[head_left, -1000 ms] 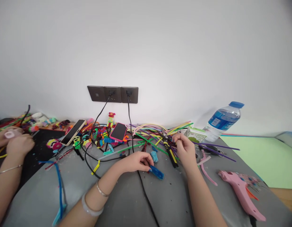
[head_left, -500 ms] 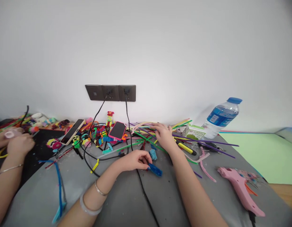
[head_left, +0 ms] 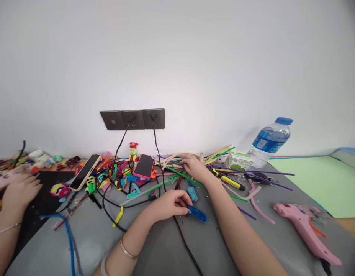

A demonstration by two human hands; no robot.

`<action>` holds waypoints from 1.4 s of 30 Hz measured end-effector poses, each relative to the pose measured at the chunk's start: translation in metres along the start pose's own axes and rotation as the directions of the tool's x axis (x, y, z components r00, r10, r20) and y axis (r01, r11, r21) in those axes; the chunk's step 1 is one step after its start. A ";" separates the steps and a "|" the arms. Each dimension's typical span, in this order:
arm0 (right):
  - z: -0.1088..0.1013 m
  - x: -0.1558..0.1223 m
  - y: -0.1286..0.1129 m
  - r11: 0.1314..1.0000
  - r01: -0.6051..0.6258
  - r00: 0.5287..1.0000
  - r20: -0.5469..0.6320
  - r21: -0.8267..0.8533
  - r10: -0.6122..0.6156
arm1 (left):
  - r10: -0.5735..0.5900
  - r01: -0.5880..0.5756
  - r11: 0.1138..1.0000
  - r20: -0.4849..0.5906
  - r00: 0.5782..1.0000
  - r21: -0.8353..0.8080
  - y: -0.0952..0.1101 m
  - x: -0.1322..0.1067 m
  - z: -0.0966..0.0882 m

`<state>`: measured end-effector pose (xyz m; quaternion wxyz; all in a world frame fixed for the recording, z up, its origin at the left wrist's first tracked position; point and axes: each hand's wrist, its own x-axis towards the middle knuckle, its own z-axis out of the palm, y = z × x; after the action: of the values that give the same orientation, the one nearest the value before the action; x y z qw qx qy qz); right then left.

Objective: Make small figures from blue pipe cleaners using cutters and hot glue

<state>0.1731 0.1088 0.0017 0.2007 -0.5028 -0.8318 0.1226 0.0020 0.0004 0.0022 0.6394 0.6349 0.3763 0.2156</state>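
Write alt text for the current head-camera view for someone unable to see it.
A person's left hand holds a blue piece at a grey table, while the right hand is among colourful pipe cleaners. A water bottle and pink glue gun are to the right; another person's hands are at far left.

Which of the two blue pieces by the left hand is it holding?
The dark blue piece: the left hand pinches its left end. The light blue piece lies beyond it on the table.
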 end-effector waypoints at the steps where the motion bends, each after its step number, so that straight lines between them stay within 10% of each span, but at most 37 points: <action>1: 0.002 0.001 0.000 1.000 0.009 1.000 0.002 -0.010 -0.009 | -0.002 0.002 1.000 -0.003 1.000 0.003 0.000 0.000 0.000; 19: 0.007 0.011 0.023 0.973 0.104 0.969 -0.243 0.208 -0.051 | -0.025 0.024 0.999 -0.014 1.000 -0.043 0.002 -0.001 0.001; 31: -0.016 0.009 0.019 0.744 0.251 0.923 -0.385 0.619 0.009 | -0.006 0.006 1.000 -0.006 1.000 -0.013 0.001 -0.001 0.001; 42: 0.002 0.006 0.023 0.995 -0.047 0.987 -0.149 0.093 0.060 | -0.011 0.011 1.000 0.003 1.000 -0.007 -0.002 -0.001 0.000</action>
<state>0.1876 0.1246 -0.0086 0.2823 -0.5235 -0.7940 0.1263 0.0014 -0.0007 0.0006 0.6431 0.6310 0.3783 0.2125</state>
